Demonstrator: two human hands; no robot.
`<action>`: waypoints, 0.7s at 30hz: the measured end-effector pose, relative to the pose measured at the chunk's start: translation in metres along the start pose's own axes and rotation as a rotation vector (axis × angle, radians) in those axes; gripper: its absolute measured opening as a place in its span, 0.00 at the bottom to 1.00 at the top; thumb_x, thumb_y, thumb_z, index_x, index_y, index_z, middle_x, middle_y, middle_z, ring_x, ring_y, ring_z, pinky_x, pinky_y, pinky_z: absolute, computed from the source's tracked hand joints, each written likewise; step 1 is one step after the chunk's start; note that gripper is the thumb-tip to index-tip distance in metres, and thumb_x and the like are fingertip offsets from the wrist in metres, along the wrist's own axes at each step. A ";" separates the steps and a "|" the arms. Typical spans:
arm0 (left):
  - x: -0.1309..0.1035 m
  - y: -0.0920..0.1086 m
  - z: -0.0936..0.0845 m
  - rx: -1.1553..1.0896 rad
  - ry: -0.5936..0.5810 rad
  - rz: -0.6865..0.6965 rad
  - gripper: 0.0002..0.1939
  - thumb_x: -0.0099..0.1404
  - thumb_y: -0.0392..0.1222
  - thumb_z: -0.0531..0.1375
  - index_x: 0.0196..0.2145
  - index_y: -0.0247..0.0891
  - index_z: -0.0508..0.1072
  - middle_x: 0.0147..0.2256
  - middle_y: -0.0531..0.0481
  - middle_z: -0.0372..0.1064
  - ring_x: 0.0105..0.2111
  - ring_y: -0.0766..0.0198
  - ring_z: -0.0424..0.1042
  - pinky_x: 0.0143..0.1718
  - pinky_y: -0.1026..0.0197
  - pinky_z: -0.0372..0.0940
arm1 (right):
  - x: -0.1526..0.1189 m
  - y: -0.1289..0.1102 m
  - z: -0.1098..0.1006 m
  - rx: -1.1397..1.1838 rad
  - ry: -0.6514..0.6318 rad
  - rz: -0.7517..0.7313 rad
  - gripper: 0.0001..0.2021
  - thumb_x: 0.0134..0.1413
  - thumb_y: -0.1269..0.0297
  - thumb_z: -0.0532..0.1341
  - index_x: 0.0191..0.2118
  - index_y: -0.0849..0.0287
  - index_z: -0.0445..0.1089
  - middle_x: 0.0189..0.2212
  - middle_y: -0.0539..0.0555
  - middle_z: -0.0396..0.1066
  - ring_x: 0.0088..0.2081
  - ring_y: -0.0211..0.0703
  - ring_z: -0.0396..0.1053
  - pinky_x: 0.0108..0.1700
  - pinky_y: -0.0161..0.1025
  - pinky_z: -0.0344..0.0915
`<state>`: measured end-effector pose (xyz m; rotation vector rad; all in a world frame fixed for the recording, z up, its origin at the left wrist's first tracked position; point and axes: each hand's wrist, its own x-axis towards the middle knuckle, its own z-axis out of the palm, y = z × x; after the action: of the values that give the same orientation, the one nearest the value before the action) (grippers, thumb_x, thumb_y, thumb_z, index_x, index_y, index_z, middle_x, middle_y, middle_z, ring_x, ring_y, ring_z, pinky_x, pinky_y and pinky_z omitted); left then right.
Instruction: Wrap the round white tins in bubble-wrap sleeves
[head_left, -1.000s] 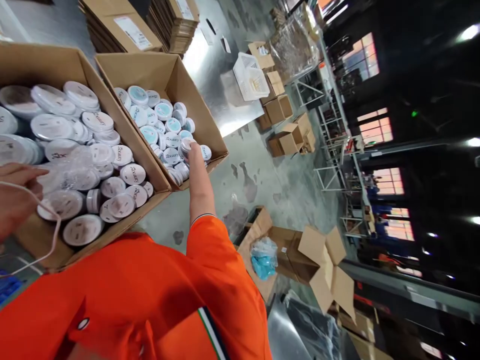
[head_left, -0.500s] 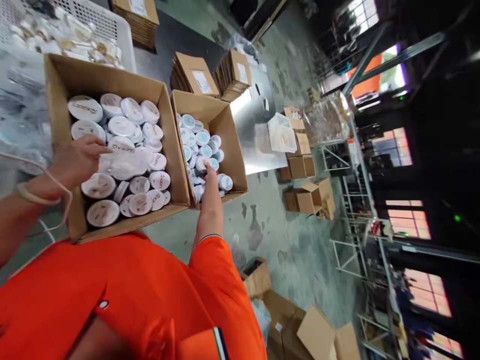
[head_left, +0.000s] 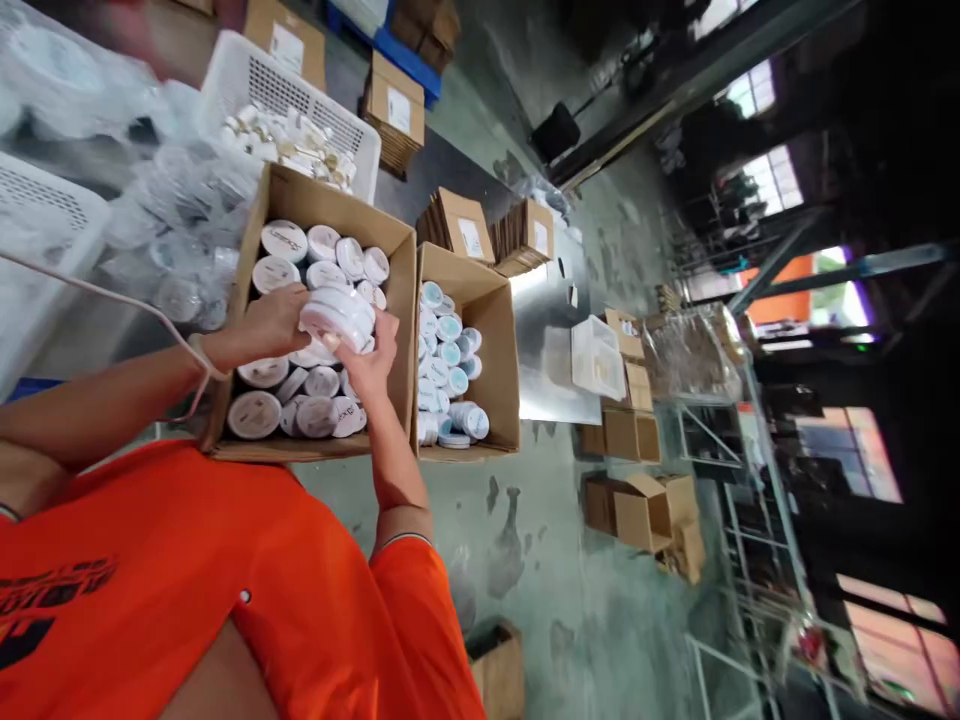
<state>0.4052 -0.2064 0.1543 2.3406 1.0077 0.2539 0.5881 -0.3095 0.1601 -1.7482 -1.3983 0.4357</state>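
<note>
Both hands meet over the left box (head_left: pixel 225 400): the left hand (head_left: pixel 277 318) and the right hand (head_left: pixel 371 358) are clamped on a stack (head_left: pixel 339 315) of white lids held between them. The stack lies on its side, its long axis running roughly from hand to hand, the lid faces turned toward the palms (blur hides any print on them). The left hand's fingers close on its near end, and the right hand cups it from below and the far side, fingers curled up around the rim. The stack hangs just above the loose lids (head_left: pixel 300 400) that fill the box.

Half a second ago the right hand was reaching into the right box (head_left: pixel 501 330) of blue-topped jars (head_left: pixel 448 352), and the left hand lay alone on the lids; now the right hand has crossed over to join it, and the view has swung left.

A cord (head_left: pixel 112 298) trails from the left wrist. Beyond the boxes stand a white basket (head_left: pixel 247 75) of small bottles, bagged lids (head_left: pixel 180 230), and flat cartons (head_left: pixel 461 222). The orange shirt (head_left: pixel 225 580) fills the foreground.
</note>
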 end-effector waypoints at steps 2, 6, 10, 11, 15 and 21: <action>-0.005 0.003 0.003 -0.099 0.015 -0.021 0.22 0.60 0.32 0.61 0.52 0.25 0.75 0.52 0.34 0.71 0.55 0.50 0.71 0.60 0.53 0.68 | -0.005 -0.004 0.011 -0.269 -0.090 -0.035 0.28 0.53 0.50 0.73 0.55 0.61 0.74 0.50 0.62 0.72 0.56 0.57 0.67 0.60 0.53 0.68; -0.019 0.021 0.010 -0.167 0.072 -0.033 0.33 0.56 0.27 0.59 0.61 0.26 0.72 0.62 0.31 0.66 0.63 0.47 0.68 0.67 0.47 0.64 | -0.003 -0.019 0.023 -0.725 -0.318 -0.085 0.19 0.62 0.57 0.68 0.54 0.62 0.75 0.48 0.66 0.75 0.53 0.61 0.66 0.56 0.55 0.66; -0.030 0.031 -0.006 -0.185 0.109 -0.020 0.34 0.58 0.25 0.58 0.63 0.27 0.72 0.65 0.31 0.64 0.68 0.43 0.64 0.69 0.41 0.62 | 0.007 -0.047 0.024 -0.831 -0.367 -0.136 0.18 0.66 0.64 0.63 0.58 0.65 0.74 0.53 0.72 0.72 0.56 0.65 0.66 0.57 0.59 0.66; -0.033 0.028 -0.018 -0.191 0.129 -0.032 0.34 0.58 0.25 0.58 0.64 0.25 0.71 0.65 0.30 0.65 0.67 0.43 0.64 0.69 0.42 0.62 | 0.010 -0.053 0.021 -0.771 -0.346 -0.174 0.22 0.67 0.62 0.63 0.63 0.64 0.71 0.57 0.72 0.70 0.59 0.66 0.65 0.59 0.60 0.66; -0.057 -0.001 -0.083 -0.235 0.259 -0.057 0.35 0.61 0.29 0.57 0.67 0.26 0.71 0.61 0.35 0.70 0.59 0.47 0.72 0.64 0.49 0.67 | 0.023 -0.075 0.016 -0.334 -0.274 -0.371 0.42 0.66 0.48 0.65 0.78 0.56 0.51 0.71 0.69 0.56 0.72 0.63 0.57 0.68 0.59 0.63; -0.084 -0.031 -0.123 -0.306 0.360 -0.142 0.23 0.60 0.33 0.57 0.50 0.36 0.83 0.41 0.45 0.77 0.38 0.57 0.75 0.47 0.55 0.73 | 0.036 -0.101 0.119 -0.149 -0.445 -0.295 0.42 0.62 0.57 0.68 0.75 0.64 0.53 0.68 0.70 0.64 0.67 0.60 0.65 0.67 0.55 0.67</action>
<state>0.2809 -0.1966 0.2416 1.9748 1.2011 0.7384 0.4521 -0.2270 0.1761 -1.5810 -2.0163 0.5927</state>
